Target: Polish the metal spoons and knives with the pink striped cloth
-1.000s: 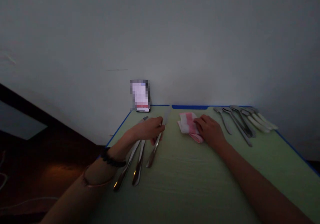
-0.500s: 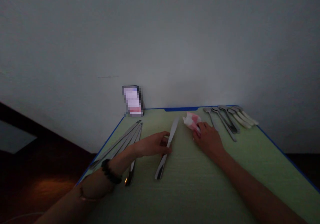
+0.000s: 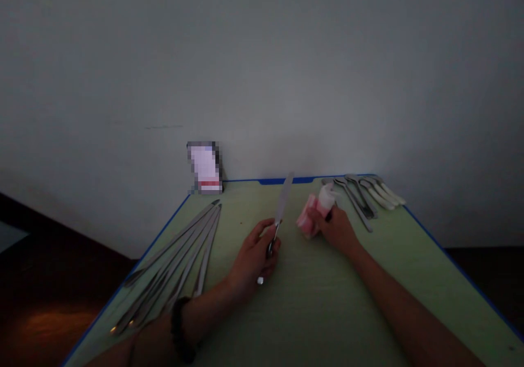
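Observation:
A table knife point(image 3: 284, 200) is gripped by its handle in my left hand point(image 3: 256, 252), its blade pointing away toward the wall. My right hand point(image 3: 338, 228) is closed on a crumpled pink and white cloth point(image 3: 310, 217), a short way right of the blade and apart from it. Left of my left hand, several more table knives point(image 3: 180, 252) lie fanned out, partly covered by my forearm. Beyond my right hand, several spoons point(image 3: 358, 203) rest near the far edge, some with white handles point(image 3: 382, 195).
A phone point(image 3: 206, 165), its screen blurred out, leans against the grey wall point(image 3: 262, 72) at the far left corner. The pale green table point(image 3: 311, 301) has a blue rim and meets the wall at its back edge.
My left hand has wrapped around the knife's handle and lifted it off the table. My right hand has picked up the cloth and brought it a little nearer. The view has shifted slightly.

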A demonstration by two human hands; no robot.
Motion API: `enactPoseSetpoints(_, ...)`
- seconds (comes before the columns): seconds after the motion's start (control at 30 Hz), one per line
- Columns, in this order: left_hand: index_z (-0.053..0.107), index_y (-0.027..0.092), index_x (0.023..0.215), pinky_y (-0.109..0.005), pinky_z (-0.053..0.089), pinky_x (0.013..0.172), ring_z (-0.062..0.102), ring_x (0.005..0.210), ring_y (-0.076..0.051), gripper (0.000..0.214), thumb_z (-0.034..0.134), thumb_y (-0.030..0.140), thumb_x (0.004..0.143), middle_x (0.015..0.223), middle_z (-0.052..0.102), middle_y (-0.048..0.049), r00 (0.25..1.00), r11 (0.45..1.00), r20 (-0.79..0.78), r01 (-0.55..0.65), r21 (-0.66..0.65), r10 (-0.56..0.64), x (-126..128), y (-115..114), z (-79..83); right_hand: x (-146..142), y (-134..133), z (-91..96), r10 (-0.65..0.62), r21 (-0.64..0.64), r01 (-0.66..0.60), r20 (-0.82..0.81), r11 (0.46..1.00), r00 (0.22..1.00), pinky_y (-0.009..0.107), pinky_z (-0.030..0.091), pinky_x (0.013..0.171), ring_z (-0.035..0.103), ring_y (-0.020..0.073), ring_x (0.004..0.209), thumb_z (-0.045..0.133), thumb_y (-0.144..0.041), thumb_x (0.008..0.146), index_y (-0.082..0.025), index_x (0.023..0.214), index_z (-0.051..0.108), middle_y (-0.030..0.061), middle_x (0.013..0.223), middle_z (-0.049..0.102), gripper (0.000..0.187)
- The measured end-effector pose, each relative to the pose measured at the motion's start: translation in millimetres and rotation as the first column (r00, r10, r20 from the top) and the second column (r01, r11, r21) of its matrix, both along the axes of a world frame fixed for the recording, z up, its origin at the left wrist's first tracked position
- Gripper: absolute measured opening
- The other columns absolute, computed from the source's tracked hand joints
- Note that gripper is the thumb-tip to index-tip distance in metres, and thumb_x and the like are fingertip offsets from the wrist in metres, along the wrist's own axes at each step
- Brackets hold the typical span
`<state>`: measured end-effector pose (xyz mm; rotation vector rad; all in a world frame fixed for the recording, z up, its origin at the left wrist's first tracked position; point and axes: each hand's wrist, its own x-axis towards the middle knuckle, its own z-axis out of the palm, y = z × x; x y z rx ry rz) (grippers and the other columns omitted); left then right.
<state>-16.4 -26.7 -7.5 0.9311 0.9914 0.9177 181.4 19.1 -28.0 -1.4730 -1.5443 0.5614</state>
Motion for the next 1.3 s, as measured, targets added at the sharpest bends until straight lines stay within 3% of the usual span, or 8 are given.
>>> enactPoseSetpoints(0.27, 0.046, 0.023, 0.104, -0.013, 0.021, 0.028, 0.032, 0.034, -0.003, 0.023, 0.042, 0.038, 0.087, 0.067, 0.049, 0.0061, 0.998, 0.997, -0.019, 0.054, 0.056, -0.053, -2, -5, -2.7, -11, 1, -1.2, 0.028, -0.030, -0.035, -0.206, 0.999, 0.978, 0.025, 0.032, 0.044, 0.044, 0.0126, 0.050, 0.049, -0.047, 0.077, -0.017, 0.060, 0.051, -0.0002, 0.051, 0.049, 0.034)
enactPoseSetpoints(0.33, 0.044, 0.024, 0.107, -0.013, 0.020, 0.027, 0.031, 0.032, -0.004, 0.025, 0.040, 0.039, 0.088, 0.062, 0.048, 0.0069, 0.997, 0.995, -0.051, 0.068, 0.067, -0.065, -2, -5, -2.4, -14, 1, -3.2, 0.024, -0.066, -0.060, -0.455, 0.996, 0.890, 0.026, 0.038, 0.046, 0.048, 0.0141, 0.054, 0.055, -0.043, 0.074, -0.018, 0.065, 0.055, 0.0006, 0.057, 0.053, 0.027)
enactPoseSetpoints(0.43, 0.044, 0.023, 0.106, -0.012, 0.020, 0.028, 0.030, 0.034, -0.004, 0.023, 0.043, 0.034, 0.086, 0.059, 0.046, 0.0078, 0.995, 0.995, -0.035, 0.091, 0.027, -0.090, -3, -4, -4.0, -18, 2, -6.4, 0.053, -0.062, -0.153, -0.758, 0.986, 0.650, 0.030, 0.047, 0.054, 0.054, 0.0165, 0.066, 0.058, -0.037, 0.073, -0.020, 0.077, 0.058, 0.0024, 0.074, 0.059, 0.017)
enactPoseSetpoints(0.7, 0.045, 0.021, 0.091, -0.014, 0.027, 0.025, 0.040, 0.030, -0.005, 0.024, 0.035, 0.043, 0.088, 0.062, 0.051, 0.0059, 0.958, 0.972, -0.182, 0.233, 0.032, -0.223, -3, -5, -6.6, -9, 4, 1.3, 0.110, -0.035, -0.369, -0.925, 0.929, 0.363, 0.037, 0.051, 0.070, 0.060, 0.0209, 0.087, 0.050, -0.031, 0.077, -0.021, 0.092, 0.057, 0.0045, 0.093, 0.064, 0.020)
enactPoseSetpoints(0.93, 0.047, 0.020, 0.090, -0.014, 0.022, 0.026, 0.034, 0.028, -0.004, 0.029, 0.033, 0.045, 0.089, 0.053, 0.044, 0.0086, 0.919, 0.960, -0.309, 0.275, 0.054, -0.245, -5, -5, -2.6, -2, -2, 4.7, 0.240, -0.004, -0.433, -0.828, 0.901, 0.506, 0.042, 0.048, 0.077, 0.049, 0.0251, 0.113, 0.011, -0.059, 0.083, -0.021, 0.122, 0.043, 0.0107, 0.127, 0.049, 0.063)
enactPoseSetpoints(1.03, 0.048, 0.020, 0.088, -0.014, 0.023, 0.027, 0.033, 0.029, -0.004, 0.030, 0.033, 0.045, 0.089, 0.052, 0.044, 0.0086, 0.908, 0.951, -0.332, 0.297, 0.082, -0.255, -4, -5, -3.4, 0, 1, 3.4, 0.254, 0.030, -0.419, -0.834, 0.907, 0.490, 0.040, 0.047, 0.081, 0.044, 0.0224, 0.119, 0.011, -0.058, 0.083, -0.024, 0.124, 0.040, 0.0072, 0.134, 0.043, 0.060)
enactPoseSetpoints(1.17, 0.049, 0.020, 0.083, -0.016, 0.025, 0.031, 0.033, 0.034, -0.006, 0.029, 0.035, 0.044, 0.088, 0.050, 0.038, 0.0081, 0.897, 0.950, -0.373, 0.293, 0.103, -0.237, -2, -5, -2.8, -6, 3, -0.5, 0.205, 0.002, -0.435, -0.884, 0.900, 0.420, 0.038, 0.047, 0.084, 0.048, 0.0203, 0.115, 0.019, -0.058, 0.084, -0.024, 0.113, 0.050, 0.0055, 0.127, 0.050, 0.054)
enactPoseSetpoints(1.3, 0.055, 0.019, 0.077, -0.017, 0.033, 0.042, 0.044, 0.050, -0.010, 0.024, 0.045, 0.040, 0.084, 0.060, 0.047, 0.0023, 0.881, 0.941, -0.453, 0.258, 0.221, -0.135, -1, -5, -0.9, -16, -1, -3.9, 0.220, -0.036, -0.440, -0.828, 0.897, 0.516, 0.037, 0.051, 0.071, 0.060, 0.0217, 0.092, 0.020, -0.060, 0.083, -0.022, 0.106, 0.056, 0.0088, 0.103, 0.063, 0.058)
